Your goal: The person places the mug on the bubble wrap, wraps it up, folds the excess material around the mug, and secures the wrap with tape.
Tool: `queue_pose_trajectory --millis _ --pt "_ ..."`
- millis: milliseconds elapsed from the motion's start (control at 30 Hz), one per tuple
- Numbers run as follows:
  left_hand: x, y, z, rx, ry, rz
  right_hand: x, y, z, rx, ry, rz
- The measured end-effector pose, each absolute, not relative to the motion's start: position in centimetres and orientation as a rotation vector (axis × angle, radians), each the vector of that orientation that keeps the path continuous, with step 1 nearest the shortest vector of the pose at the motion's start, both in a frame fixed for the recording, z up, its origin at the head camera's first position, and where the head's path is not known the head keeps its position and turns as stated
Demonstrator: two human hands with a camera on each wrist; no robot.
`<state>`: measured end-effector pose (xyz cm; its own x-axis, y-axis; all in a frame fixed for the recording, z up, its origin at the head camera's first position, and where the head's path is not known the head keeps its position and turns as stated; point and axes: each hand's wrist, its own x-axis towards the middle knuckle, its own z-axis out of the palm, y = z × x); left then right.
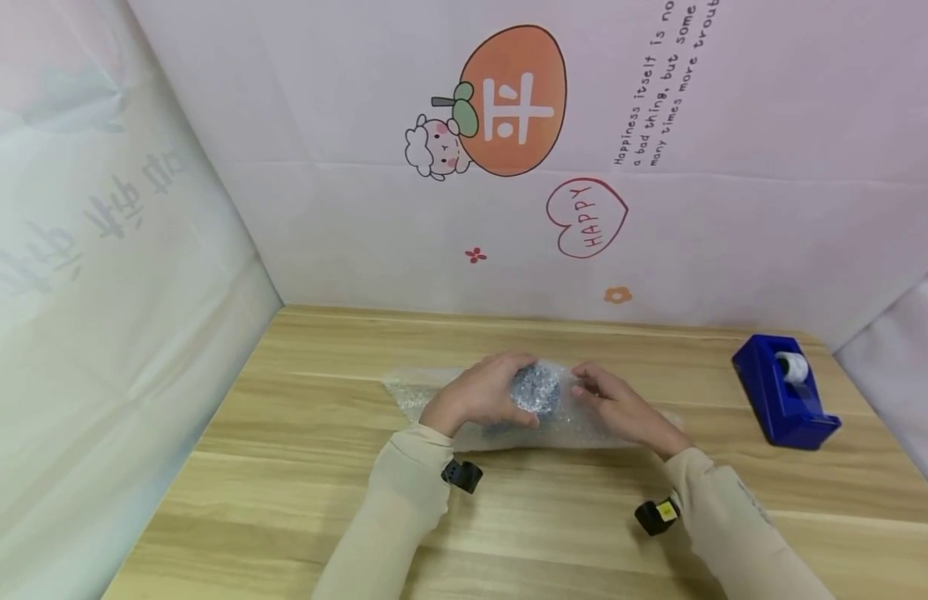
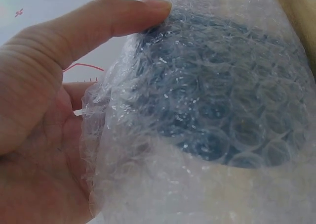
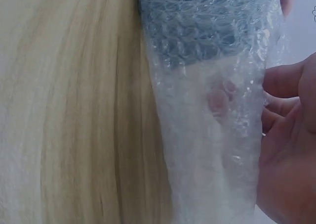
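Note:
A dark blue, rounded object point(image 1: 536, 390) stands in the middle of the table, wrapped in clear bubble wrap point(image 1: 411, 390). My left hand point(image 1: 481, 392) grips it from the left, thumb and fingers spread around its side. In the left wrist view the thumb presses on the wrap over the blue object point(image 2: 207, 95). The kind of object is hidden by the bubbles. On the right, my right hand point(image 1: 620, 408) holds the edge of the loose length of bubble wrap point(image 3: 207, 155), and some fingertips show through the film in the right wrist view.
A blue tape dispenser point(image 1: 786, 392) with a white roll of tape point(image 1: 792, 367) stands at the right of the wooden table point(image 1: 284, 500). A printed white sheet point(image 1: 359, 233) hangs behind the table's back edge, and another hangs along the left.

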<state>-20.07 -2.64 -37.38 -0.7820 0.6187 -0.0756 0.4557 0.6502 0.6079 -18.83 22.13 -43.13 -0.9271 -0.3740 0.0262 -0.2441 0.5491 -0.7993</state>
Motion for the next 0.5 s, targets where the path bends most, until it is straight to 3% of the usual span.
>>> queue_pose_trajectory --millis 500 --pt "-20.1 -2.6 -37.5 0.871 2.598 0.839 -20.6 23.0 -44.2 -0.095 2.621 -1.174"
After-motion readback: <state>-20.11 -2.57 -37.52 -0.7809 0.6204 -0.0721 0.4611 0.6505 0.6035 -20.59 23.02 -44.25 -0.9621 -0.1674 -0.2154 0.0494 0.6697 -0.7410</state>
